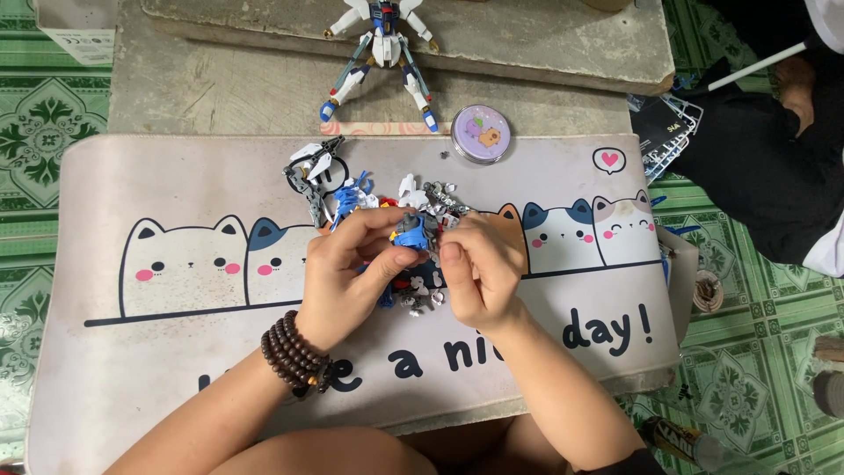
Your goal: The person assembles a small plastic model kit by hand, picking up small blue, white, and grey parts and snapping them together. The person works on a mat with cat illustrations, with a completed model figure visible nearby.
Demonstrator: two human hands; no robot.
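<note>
My left hand (352, 268) and my right hand (475, 264) meet over the middle of a pale desk mat (158, 176) printed with cartoon cats. Together they pinch a small blue and grey model part (411, 230) between thumbs and fingertips. A dark beaded bracelet (294, 352) circles my left wrist. Under and behind my hands lies a heap of small loose model pieces (352, 189) in white, blue, grey and red. One grey and white limb-like assembly (312, 167) lies at the heap's left edge.
A built white and blue robot figure (382, 48) lies on the concrete slab (545, 44) beyond the mat. A round lilac tin (481, 134) sits at the mat's far edge. Another person in dark clothes (774, 158) sits at right, beside plastic part frames (673, 132). Green patterned floor tiles surround everything.
</note>
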